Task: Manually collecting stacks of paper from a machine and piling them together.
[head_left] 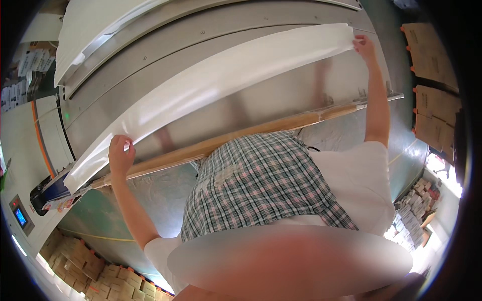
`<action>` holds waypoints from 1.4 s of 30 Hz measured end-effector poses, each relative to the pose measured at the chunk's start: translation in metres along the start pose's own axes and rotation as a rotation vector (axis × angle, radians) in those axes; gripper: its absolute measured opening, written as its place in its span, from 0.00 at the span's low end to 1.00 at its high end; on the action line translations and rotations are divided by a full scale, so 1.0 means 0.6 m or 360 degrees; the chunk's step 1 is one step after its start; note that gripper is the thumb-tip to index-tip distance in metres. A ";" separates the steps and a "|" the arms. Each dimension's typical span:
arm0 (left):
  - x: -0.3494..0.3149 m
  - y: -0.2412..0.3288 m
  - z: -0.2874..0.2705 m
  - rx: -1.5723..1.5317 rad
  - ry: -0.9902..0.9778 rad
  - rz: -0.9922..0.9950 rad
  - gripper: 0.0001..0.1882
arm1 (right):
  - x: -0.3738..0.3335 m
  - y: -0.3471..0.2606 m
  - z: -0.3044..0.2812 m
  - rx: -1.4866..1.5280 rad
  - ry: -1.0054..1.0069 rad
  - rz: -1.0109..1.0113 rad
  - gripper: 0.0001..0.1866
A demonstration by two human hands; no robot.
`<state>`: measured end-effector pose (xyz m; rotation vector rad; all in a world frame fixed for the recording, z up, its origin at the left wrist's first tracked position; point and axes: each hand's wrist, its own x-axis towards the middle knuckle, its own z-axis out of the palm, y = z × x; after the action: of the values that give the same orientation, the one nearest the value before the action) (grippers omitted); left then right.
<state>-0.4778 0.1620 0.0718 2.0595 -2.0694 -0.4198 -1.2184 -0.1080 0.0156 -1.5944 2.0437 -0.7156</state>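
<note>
Fingers of our right hand [367,47] pinch the right end of the white strip [216,80], thumb and forefinger pressed together at its edge. Our left hand [121,150] is at the near edge of the strip, toward its left end. Its fingers are bent, with the thumb close to the forefinger; we cannot tell whether they grip the strip or only touch it. We hold both arms extended and set wide apart.

The strip lies lengthwise over the metal table [281,100], from the near left to the far right. Its left end extends past our left hand, near a black case [40,198]. Parts of its surface shine.

A brown bar [301,120] runs along the near edge of the table, in front of our checked apron [256,180]. White material [95,30] lies at the far left.

At the left stands a white cabinet [20,150] with a lit blue screen [20,216]. Stacked cartons [434,55] stand at the right; more boxes [80,263] stand at the near left.
</note>
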 end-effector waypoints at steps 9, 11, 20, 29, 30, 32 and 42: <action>-0.001 0.007 -0.013 -0.0107 0.0082 -0.0239 0.09 | 0.009 -0.053 0.003 -0.0602 0.0333 -0.0387 0.16; 0.009 -0.010 -0.002 -0.0087 0.0157 -0.0352 0.12 | -0.004 -0.078 -0.002 -0.0600 0.0264 -0.0345 0.18; 0.037 -0.031 0.098 0.0565 0.0011 -0.0895 0.30 | 0.093 0.001 0.160 -0.1107 -0.0051 -0.0112 0.26; -0.002 -0.079 0.089 0.0677 0.0103 -0.0847 0.32 | 0.088 0.003 0.116 -0.0596 -0.0938 -0.0301 0.30; -0.012 -0.092 0.087 0.0616 0.0243 -0.0747 0.31 | 0.065 0.020 0.106 -0.0529 -0.1044 -0.0256 0.28; -0.058 -0.106 0.081 0.0535 0.0451 -0.0794 0.30 | 0.013 -0.012 0.105 -0.0143 -0.1307 0.0116 0.26; -0.140 -0.068 0.106 0.0315 0.1182 -0.0670 0.17 | -0.172 -0.271 0.186 0.0155 -0.2167 -0.0017 0.39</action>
<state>-0.4589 0.2504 0.0035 2.2736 -1.2841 0.4619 -1.0038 -0.0539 0.0385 -1.3670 0.9465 0.2887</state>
